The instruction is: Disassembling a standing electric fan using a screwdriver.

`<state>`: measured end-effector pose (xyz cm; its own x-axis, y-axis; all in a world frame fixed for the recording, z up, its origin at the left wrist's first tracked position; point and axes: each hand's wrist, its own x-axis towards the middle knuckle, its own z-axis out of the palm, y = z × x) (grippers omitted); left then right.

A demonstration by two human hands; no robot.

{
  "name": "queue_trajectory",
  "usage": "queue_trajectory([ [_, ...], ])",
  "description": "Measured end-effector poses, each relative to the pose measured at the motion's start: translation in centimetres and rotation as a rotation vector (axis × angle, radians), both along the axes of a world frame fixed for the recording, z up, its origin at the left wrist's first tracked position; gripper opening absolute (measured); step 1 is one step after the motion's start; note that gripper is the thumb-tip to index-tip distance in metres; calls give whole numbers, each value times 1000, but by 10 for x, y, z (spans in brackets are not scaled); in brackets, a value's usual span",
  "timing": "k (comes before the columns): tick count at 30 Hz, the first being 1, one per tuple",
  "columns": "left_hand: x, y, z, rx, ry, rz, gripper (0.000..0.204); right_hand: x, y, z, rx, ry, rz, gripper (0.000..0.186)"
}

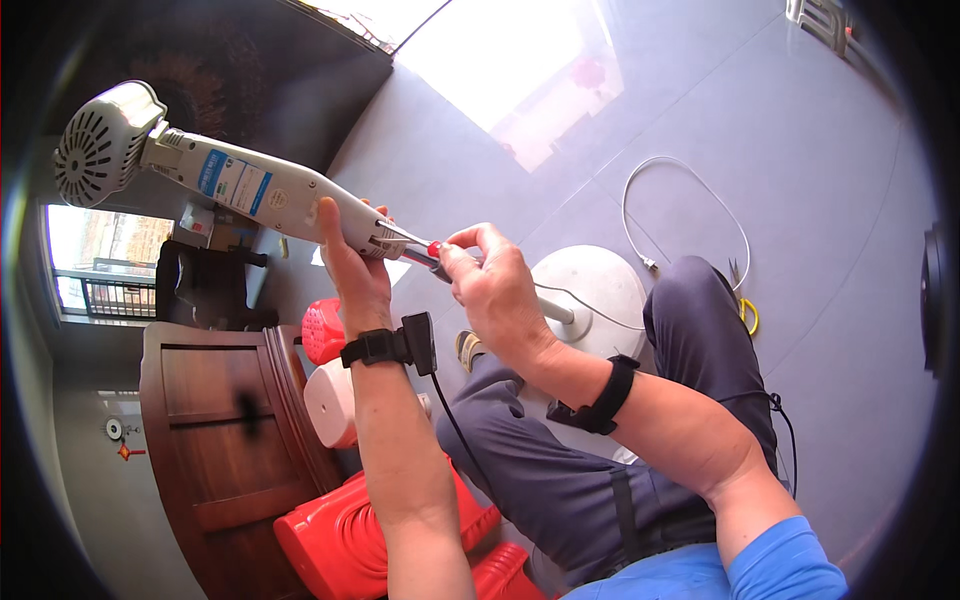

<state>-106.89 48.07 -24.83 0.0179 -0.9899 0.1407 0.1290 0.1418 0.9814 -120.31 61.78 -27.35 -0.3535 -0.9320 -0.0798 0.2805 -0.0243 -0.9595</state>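
Two bare hands, both occupied. Item one: the left hand point(358, 270), wrapping the underside of the fan body, closed only as far as its thickness is allowing; the thumb is standing up along the near edge while fingertips are showing past the far edge. Item two: the right hand point(495, 290), nearly closed, its thumb and forefinger pinching the red end of a screwdriver point(434, 248); the other fingers are curling inward. The metal shaft is pointing left, toward the lower end of the fan body; whether the tip is sitting in a screw is too small to tell.

Item three: one white fan point(290, 195), slanting across the upper left, its vented round housing lying farthest out and a blue-and-white label facing up. Its pole point(558, 308) is running beneath the right hand to a round white base point(622, 275), which is resting on the grey floor point(820, 150).

Sundries: one white cord with plug point(650, 264), looping on the floor beyond the base; one pair of yellow-handled scissors point(752, 318), lying beside the right knee; one red plastic stool point(345, 530) and one pale pink stool point(332, 405), standing to the left, near brown panelled wooden furniture point(230, 420).
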Motion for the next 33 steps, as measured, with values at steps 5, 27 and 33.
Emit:
queue_trajectory([
  [5,6,-2,-3,6,-1,-34,71,1,8,11,-31,117,6,22],
  [27,-2,4,-3,-36,25,-28,64,-33,7,29,102,-388,365,36],
  [33,-3,3,-7,-19,33,-40,64,-23,13,21,61,-288,376,34],
])
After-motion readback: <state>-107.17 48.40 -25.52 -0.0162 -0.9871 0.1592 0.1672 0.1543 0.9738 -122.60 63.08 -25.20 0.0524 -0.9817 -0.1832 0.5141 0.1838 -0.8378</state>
